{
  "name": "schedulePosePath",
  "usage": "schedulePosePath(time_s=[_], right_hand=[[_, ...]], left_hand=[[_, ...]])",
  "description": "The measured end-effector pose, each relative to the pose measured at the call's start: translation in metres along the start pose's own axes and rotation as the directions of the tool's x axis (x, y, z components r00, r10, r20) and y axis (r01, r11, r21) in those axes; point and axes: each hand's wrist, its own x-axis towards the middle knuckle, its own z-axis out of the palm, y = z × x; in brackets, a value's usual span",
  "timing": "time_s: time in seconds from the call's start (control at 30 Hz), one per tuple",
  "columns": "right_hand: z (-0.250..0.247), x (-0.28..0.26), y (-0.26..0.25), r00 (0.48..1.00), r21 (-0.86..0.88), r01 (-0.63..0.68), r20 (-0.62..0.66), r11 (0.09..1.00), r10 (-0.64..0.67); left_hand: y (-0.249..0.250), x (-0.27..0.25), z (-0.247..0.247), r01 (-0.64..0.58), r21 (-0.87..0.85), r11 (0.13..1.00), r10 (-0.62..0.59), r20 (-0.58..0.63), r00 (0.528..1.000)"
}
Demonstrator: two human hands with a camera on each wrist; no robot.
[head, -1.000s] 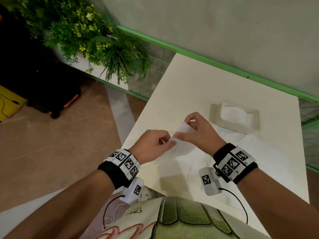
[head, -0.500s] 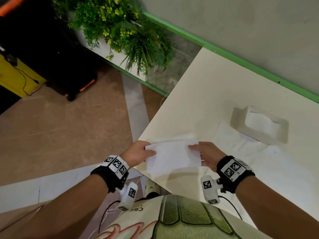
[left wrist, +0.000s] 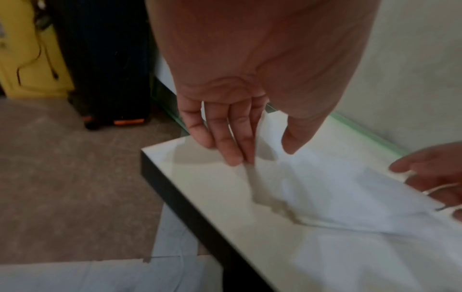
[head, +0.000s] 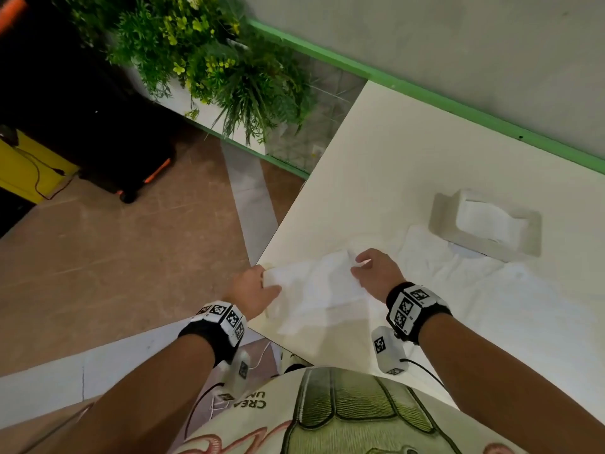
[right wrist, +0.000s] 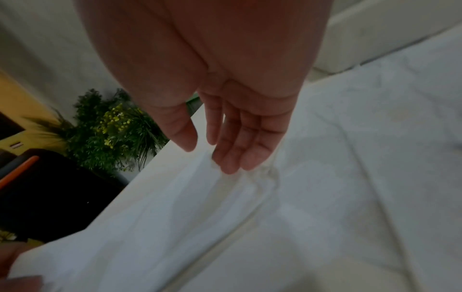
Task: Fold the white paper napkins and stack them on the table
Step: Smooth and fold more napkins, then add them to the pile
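Left hand (head: 253, 290) pinches the left edge of a white napkin (head: 314, 286), thumb on top and fingers (left wrist: 225, 138) beneath, as the left wrist view shows the sheet passing between them. Right hand (head: 376, 273) is at the napkin's right edge; its fingers (right wrist: 240, 146) hang nearly straight and relaxed with their tips touching the paper, and the thumb stands apart from them, so it touches rather than grips. That napkin lies spread between the two hands at the near left corner of the tabletop (head: 376, 165), its left end lifted a little off the surface and its right end down. Under and to the right of it, more white paper (head: 491, 290) lies flat and creased across the tabletop, reaching toward the far side. Beyond that, well apart from the hands, a white napkin box (head: 484, 224) sits on the tabletop with a sheet showing in its top opening. Past the table's left edge is brown floor (head: 114, 257), and farther off a green plant (head: 203, 57) with small yellow flowers stands beside a dark case (head: 98, 126) with orange trim. A green strip (head: 458, 109) runs along the wall behind the tabletop.
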Motion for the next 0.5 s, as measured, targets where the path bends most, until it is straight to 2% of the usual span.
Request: schedulePosePath(time_s=[0.07, 0.17, 0.3, 0.37, 0.43, 0.5], right_hand=[[-0.014, -0.008, 0.016, 0.997, -0.037, 0.057, -0.040, 0.998, -0.058], [-0.044, -0.027, 0.052, 0.985, -0.141, 0.132, -0.091, 0.981, -0.146], [-0.094, -0.061, 0.124, 0.975, -0.205, 0.080, -0.190, 0.975, -0.119], [-0.116, -0.081, 0.162, 0.968, -0.231, 0.018, -0.241, 0.973, -0.076], [-0.134, -0.100, 0.200, 0.963, -0.240, -0.045, -0.270, 0.970, -0.022], [-0.148, -0.118, 0.232, 0.966, -0.296, -0.064, -0.258, 0.953, -0.015]], left_hand=[[-0.005, 0.000, 0.000, 0.026, 0.079, 0.997, -0.026, 0.007, 1.000], [-0.008, 0.000, -0.001, 0.001, 0.060, 0.998, -0.002, 0.009, 1.000], [0.000, -0.005, 0.001, -0.013, 0.092, 0.996, 0.012, 0.018, 1.000], [0.005, -0.011, 0.006, -0.015, 0.243, 0.970, 0.008, 0.030, 1.000], [0.005, -0.016, 0.014, -0.031, 0.453, 0.891, 0.010, 0.050, 0.999], [0.007, -0.019, 0.024, -0.040, 0.580, 0.814, 0.029, 0.028, 0.999]])
